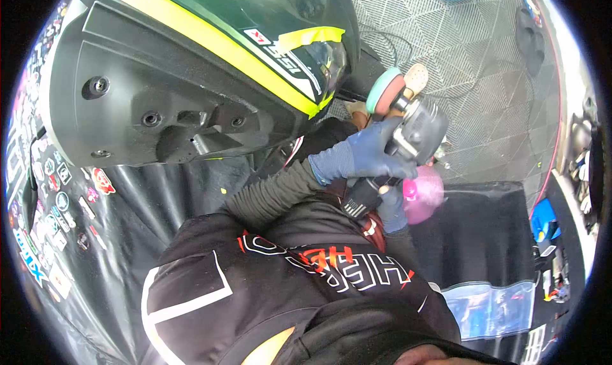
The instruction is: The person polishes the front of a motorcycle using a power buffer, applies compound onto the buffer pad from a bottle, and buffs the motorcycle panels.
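My left hand (363, 153), in a blue glove, is wrapped round the grey and black body of a power polisher (421, 129). A round pad (386, 91), teal and salmon, sits on its upper left end beside the green panel. Below, my right hand (393, 209), also gloved, is closed on the polisher's black lower end (362, 198). Against the right hand is a translucent pink rounded object (426, 196); whether that hand touches it is unclear.
A large green and black vehicle panel (191, 104) with yellow tape fills the upper left. Black sheeting (191, 193) lies beneath it. Cables cross the grey tiled floor (491, 123). A black mat (478, 237), a clear pouch (491, 307) and dark slippers (529, 40) are at the right.
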The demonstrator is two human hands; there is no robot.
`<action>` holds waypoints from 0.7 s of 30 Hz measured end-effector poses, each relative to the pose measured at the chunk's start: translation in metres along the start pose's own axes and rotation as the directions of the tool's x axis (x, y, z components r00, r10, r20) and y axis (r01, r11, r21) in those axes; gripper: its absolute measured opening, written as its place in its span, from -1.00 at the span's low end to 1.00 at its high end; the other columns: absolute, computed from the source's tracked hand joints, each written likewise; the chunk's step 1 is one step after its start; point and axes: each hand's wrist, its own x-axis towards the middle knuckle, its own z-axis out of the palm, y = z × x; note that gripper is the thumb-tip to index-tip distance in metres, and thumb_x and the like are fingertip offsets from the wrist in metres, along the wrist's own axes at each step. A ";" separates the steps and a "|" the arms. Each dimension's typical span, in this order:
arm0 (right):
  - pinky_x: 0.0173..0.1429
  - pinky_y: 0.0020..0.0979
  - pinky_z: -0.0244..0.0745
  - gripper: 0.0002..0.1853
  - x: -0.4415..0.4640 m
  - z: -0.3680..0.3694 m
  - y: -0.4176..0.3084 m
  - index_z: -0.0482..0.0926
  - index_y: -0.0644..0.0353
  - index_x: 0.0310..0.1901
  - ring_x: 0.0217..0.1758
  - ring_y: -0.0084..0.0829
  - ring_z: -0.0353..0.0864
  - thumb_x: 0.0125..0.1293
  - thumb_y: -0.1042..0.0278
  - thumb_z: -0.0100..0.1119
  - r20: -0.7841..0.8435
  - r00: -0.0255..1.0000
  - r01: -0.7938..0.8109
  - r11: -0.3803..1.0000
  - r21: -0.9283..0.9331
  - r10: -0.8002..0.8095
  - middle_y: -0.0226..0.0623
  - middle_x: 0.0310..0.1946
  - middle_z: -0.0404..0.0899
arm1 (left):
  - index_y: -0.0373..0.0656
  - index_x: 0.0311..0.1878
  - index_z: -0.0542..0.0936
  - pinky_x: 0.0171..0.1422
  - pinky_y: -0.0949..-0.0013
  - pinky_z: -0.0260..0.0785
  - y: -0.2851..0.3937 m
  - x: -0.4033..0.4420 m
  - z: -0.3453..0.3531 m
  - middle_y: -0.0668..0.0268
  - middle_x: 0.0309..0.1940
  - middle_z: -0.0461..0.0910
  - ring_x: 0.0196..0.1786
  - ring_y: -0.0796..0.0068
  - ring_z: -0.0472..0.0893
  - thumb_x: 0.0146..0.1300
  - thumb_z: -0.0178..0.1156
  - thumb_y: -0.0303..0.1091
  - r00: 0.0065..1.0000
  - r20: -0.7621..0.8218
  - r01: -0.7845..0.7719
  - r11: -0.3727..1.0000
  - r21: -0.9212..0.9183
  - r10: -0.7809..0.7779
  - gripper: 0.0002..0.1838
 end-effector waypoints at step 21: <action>-0.43 -0.49 0.53 -0.78 0.188 0.059 -0.207 0.70 0.15 -0.19 -0.52 -0.50 0.66 0.14 0.32 0.43 -0.081 0.645 0.723 0.642 -0.256 -0.760 -0.35 -0.44 0.68 | -0.12 0.20 0.54 0.36 0.22 0.36 -0.045 -0.119 0.015 0.21 0.11 0.60 0.17 0.29 0.57 0.04 0.50 -0.22 0.970 0.236 -0.088 0.985 0.149 0.051 -0.38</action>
